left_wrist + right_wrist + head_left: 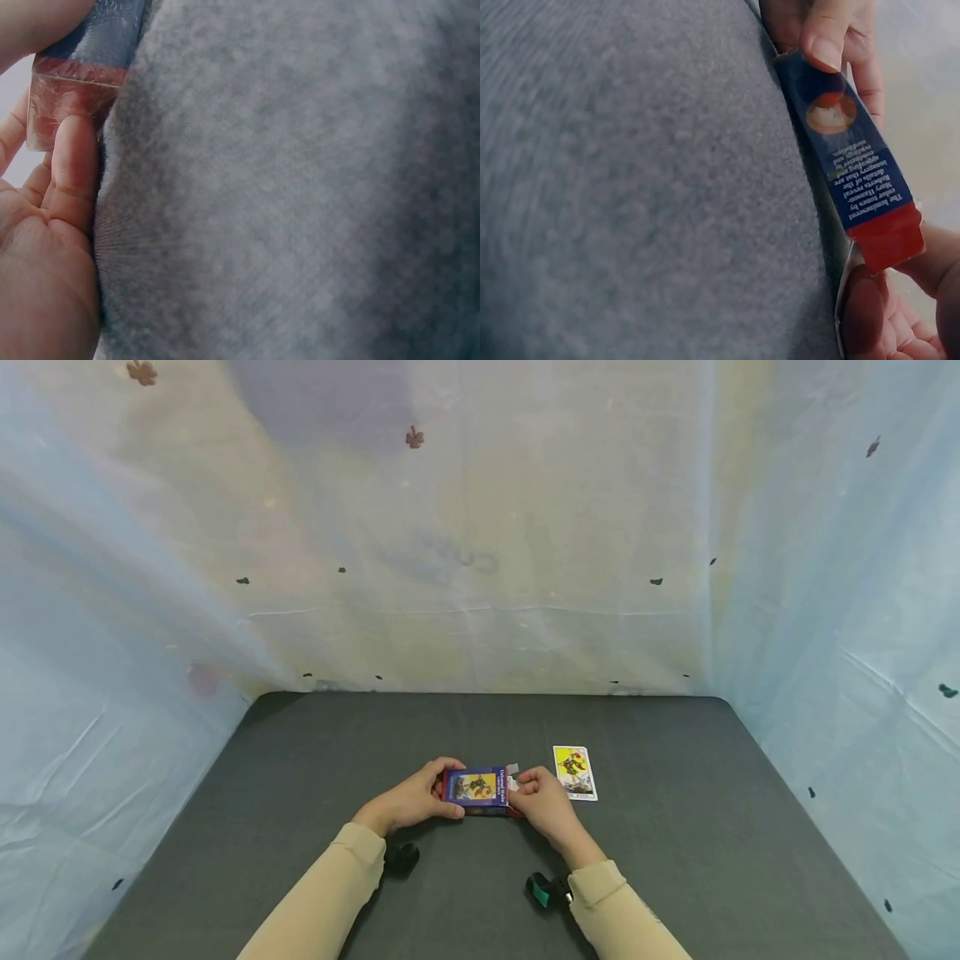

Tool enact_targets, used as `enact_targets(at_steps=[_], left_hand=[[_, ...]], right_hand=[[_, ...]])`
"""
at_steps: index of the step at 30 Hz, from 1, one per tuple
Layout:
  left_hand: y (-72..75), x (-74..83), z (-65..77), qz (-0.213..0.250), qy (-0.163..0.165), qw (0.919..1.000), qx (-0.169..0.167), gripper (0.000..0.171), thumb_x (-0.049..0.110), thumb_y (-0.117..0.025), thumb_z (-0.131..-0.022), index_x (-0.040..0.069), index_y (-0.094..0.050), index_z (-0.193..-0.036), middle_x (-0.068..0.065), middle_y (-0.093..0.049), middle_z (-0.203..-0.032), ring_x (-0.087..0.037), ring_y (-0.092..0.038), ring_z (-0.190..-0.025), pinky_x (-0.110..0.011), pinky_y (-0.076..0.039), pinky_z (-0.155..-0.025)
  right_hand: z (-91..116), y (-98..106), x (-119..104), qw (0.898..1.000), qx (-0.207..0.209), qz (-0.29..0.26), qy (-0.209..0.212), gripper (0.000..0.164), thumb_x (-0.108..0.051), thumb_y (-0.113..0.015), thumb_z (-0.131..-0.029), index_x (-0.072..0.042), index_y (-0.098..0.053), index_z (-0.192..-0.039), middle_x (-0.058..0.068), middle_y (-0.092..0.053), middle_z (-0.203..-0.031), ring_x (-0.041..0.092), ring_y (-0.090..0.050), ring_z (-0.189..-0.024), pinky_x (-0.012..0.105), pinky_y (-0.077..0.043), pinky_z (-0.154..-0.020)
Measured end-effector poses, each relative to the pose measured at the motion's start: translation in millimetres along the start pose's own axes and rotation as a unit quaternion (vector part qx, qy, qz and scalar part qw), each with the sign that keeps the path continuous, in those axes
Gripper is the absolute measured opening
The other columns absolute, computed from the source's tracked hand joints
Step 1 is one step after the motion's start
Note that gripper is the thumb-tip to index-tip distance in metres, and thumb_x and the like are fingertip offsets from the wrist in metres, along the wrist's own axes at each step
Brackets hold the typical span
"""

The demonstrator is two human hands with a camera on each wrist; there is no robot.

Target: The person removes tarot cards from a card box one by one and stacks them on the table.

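Note:
A blue card box with a yellow picture on its face sits at the middle of the grey table. My left hand grips its left end, thumb on the near side and fingers over the far edge. At the box's right end my right hand pinches the opened flap. The right wrist view shows the box's blue side with white print and its red end, held by my fingers. In the left wrist view the box's red end lies between my fingers.
A single yellow tarot card lies face up just right of my right hand. Pale sheeting walls the table on the left, back and right sides. Black wrist cameras sit under both beige sleeves.

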State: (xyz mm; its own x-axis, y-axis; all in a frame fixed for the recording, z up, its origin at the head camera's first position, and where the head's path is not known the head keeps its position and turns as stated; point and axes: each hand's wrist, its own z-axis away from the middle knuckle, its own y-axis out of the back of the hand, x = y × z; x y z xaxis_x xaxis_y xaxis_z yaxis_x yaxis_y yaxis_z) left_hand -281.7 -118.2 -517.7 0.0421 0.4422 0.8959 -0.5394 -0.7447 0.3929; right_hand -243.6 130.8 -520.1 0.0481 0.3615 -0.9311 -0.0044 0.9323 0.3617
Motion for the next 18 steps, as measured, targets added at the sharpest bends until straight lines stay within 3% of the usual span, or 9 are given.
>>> enact_targets(at_steps=[18], left_hand=[[0.9,2.2,-0.1,0.011,-0.001,0.9999,-0.008,0.07,0.029,-0.082,-0.079,0.024,-0.042,-0.137,-0.009,-0.043,-0.122,-0.024,-0.051,-0.099,-0.036,-0.043,-0.084]], right_hand=[[-1.1,0.2,-2.5,0.999,-0.013,-0.031,-0.017,0.025,-0.007,-0.07,-0.082,0.004,-0.056,-0.099,0.008,-0.061,-0.076,0.015,-0.056,-0.063,0.029,-0.047,-0.056]])
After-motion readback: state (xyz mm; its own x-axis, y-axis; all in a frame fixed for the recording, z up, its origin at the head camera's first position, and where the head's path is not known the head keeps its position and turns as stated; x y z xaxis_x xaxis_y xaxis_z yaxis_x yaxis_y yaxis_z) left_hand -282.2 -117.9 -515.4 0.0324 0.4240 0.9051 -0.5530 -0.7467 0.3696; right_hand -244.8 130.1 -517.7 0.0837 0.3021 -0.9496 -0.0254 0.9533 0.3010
